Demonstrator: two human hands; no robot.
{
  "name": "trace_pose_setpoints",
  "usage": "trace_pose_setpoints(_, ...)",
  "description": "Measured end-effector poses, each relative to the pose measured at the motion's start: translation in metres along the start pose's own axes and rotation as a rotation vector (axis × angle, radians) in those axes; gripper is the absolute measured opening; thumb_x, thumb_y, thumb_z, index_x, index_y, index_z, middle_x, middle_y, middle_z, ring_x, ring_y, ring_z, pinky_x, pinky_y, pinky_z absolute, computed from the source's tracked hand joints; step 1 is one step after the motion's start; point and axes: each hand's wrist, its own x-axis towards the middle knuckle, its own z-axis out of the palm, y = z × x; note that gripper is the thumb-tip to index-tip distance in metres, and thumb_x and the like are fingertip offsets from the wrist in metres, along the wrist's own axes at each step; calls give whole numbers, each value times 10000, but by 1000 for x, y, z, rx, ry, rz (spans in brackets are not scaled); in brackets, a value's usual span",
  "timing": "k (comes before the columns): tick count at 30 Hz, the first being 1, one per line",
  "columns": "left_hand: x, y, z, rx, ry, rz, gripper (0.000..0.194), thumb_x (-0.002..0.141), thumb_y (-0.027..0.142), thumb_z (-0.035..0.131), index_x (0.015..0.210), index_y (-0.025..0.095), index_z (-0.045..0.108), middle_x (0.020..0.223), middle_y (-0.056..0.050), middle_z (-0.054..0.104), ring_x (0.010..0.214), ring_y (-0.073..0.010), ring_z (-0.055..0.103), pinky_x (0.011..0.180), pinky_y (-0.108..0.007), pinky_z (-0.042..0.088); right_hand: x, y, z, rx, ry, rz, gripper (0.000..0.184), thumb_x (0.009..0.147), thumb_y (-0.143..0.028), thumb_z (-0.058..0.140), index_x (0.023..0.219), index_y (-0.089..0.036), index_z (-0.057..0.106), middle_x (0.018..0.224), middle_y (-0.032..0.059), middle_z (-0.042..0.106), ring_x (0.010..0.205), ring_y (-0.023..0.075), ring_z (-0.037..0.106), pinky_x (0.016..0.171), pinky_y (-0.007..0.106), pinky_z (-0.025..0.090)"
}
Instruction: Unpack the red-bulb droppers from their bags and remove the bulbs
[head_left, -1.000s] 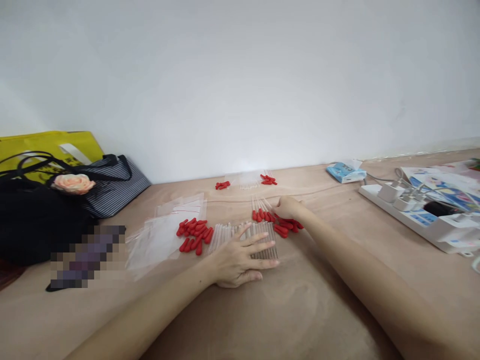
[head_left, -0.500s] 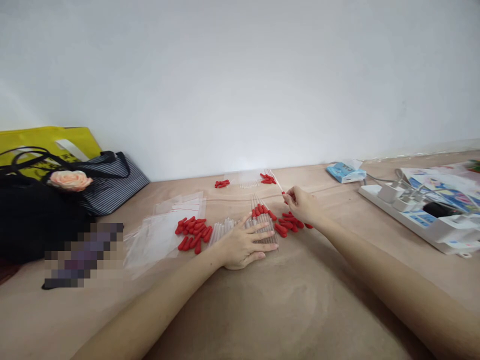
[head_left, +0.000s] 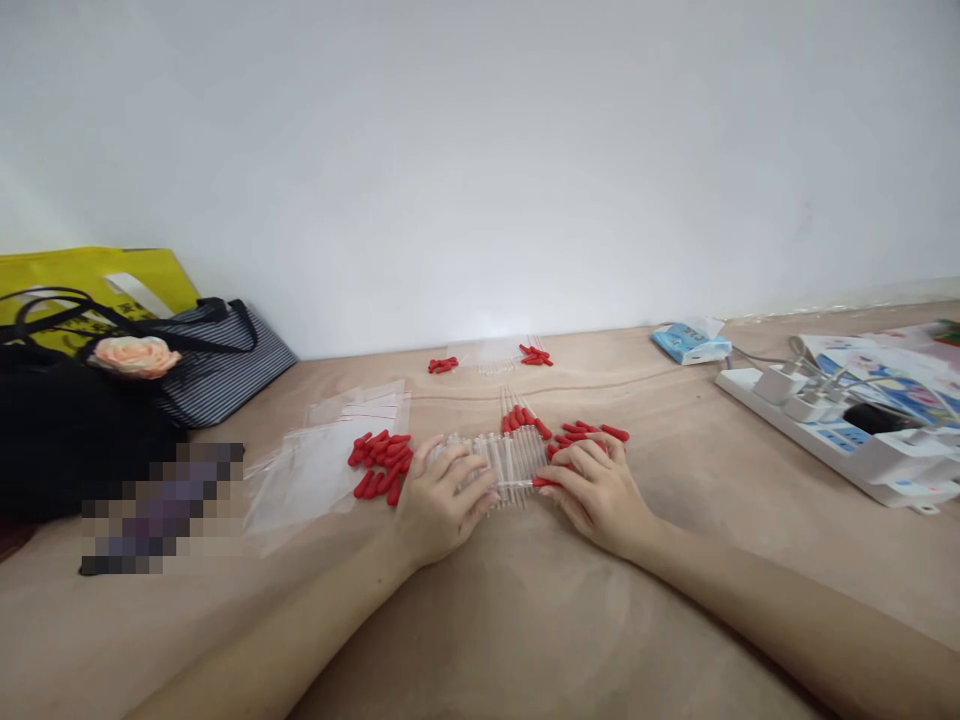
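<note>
My left hand (head_left: 444, 500) is closed, its fingertips at the near side of a row of clear tubes (head_left: 517, 450). From these fingers a clear tube (head_left: 514, 485) lies crosswise over the row. At its right end is a red bulb-shaped piece (head_left: 541, 482), pinched by my right hand (head_left: 604, 497). More red bulb pieces (head_left: 382, 455) lie beside my left hand, and another group (head_left: 577, 432) is partly hidden behind my right hand. Just beyond the row, several red bulbs with thin pale stems (head_left: 517, 415) point away from me.
Clear zip bags (head_left: 322, 460) lie on the left. Farther back are small red piles (head_left: 442, 365) and a clear bag (head_left: 487, 352) by the wall. Bags (head_left: 232, 360) stand far left; a tissue pack (head_left: 690, 343) and a white power strip (head_left: 825, 430) are on the right.
My right hand has come down and toward me with the red stemmed piece, from beyond the row to its near side. My left hand has shifted left and its spread fingers have closed.
</note>
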Motion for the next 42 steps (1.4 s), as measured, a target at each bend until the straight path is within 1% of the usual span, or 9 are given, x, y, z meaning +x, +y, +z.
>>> trace_pose_setpoints(4, -2, 8, 2, 38, -1, 79, 143, 812, 248, 503, 904, 242, 612, 778, 13, 667, 806, -153, 589, 986, -447, 262, -1, -8, 3, 36, 20, -55, 149, 831, -281, 496, 867, -234, 633, 716, -16, 627, 723, 125, 513, 868, 380, 259)
trace_pose_setpoints(12, -4, 16, 0, 184, 77, 217, 103, 791, 218, 555, 870, 218, 620, 717, 30, 661, 783, -144, 612, 1022, -463, 241, -1, -8, 4, 113, -30, -125, 174, 834, -306, 489, 858, -214, 634, 666, -4, 597, 710, 128, 493, 809, 357, 297)
trace_pose_setpoints(16, -6, 17, -2, 174, 15, 170, 107, 815, 205, 512, 793, 235, 613, 667, 43, 635, 838, -147, 615, 1025, -475, 249, -1, -8, 4, 76, -18, -129, 167, 821, -311, 503, 807, -223, 645, 615, -15, 570, 693, 126, 480, 826, 374, 273)
trace_pose_setpoints(20, -7, 16, -3, 100, -13, 149, 143, 826, 174, 482, 787, 239, 603, 682, 45, 634, 940, -162, 598, 1049, -476, 215, -1, -8, 3, 33, 15, -162, 146, 810, -275, 505, 773, -224, 637, 576, -30, 537, 666, 117, 471, 849, 387, 254)
trace_pose_setpoints(23, -6, 17, -3, 59, 8, 146, 159, 831, 162, 471, 774, 233, 601, 671, 50, 636, 959, -153, 594, 1065, -476, 167, -2, -9, 3, -11, 51, -188, 128, 803, -232, 501, 756, -219, 619, 562, -40, 529, 654, 111, 473, 864, 394, 246)
trace_pose_setpoints(27, -5, 17, -2, 37, 42, 149, 173, 835, 160, 464, 744, 218, 599, 646, 55, 635, 937, -143, 605, 1056, -480, 177, -4, -8, 4, -59, 84, -241, 149, 802, -155, 477, 724, -210, 591, 547, -58, 532, 660, 95, 485, 883, 392, 243)
trace_pose_setpoints(37, -5, 15, -1, 1, 99, 162, 154, 825, 148, 476, 733, 191, 591, 607, 59, 625, 923, -129, 608, 1054, -449, 158, -5, -6, 4, -45, 112, -305, 142, 783, -123, 456, 736, -188, 574, 543, -54, 525, 691, 110, 516, 907, 423, 241)
trace_pose_setpoints(40, -5, 9, -7, -3, 109, 121, 145, 813, 132, 485, 727, 192, 584, 634, 57, 647, 892, -137, 618, 1031, -446, 188, -7, -1, 0, -30, 118, -243, 147, 786, -127, 457, 724, -187, 577, 560, -40, 537, 683, 115, 518, 893, 411, 259)
trace_pose_setpoints(42, -4, 2, -11, 14, 115, 17, 128, 796, 139, 508, 711, 195, 585, 642, 50, 656, 855, -151, 624, 994, -442, 233, -6, 4, -3, -14, 111, -130, 137, 801, -165, 473, 732, -194, 588, 600, -27, 561, 673, 114, 514, 872, 391, 271)
